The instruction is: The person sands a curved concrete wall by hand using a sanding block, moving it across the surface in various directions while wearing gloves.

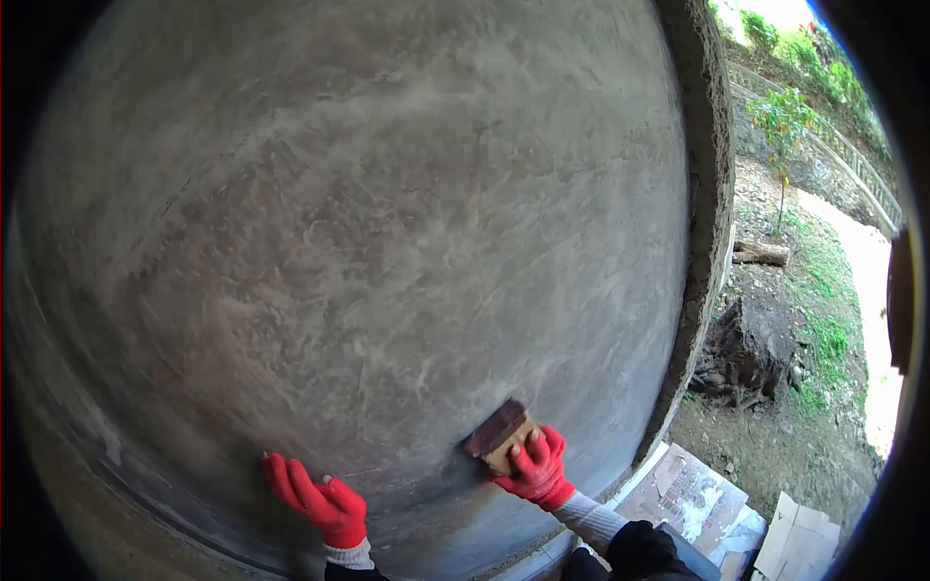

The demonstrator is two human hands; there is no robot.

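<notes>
A grey cement-plastered wall (407, 252) with cloudy, uneven patches takes up most of the head view. My right hand (539, 476), in a red glove, grips a sanding block (501, 436) whose sheet is dark maroon on one part and tan on the other. The block lies against the lower right part of the wall, tilted. Lower left, my left hand (320, 502), in a matching red glove with bare fingertips, has its fingers stretched out at the wall's surface and holds nothing.
A rough wall edge (705, 184) bounds the right side. Beyond it are a dark stump (746, 349), a log (760, 254) and a small tree (781, 126) on sloping ground. Splattered cardboard (690, 499) and a folded carton (797, 542) lie at the lower right.
</notes>
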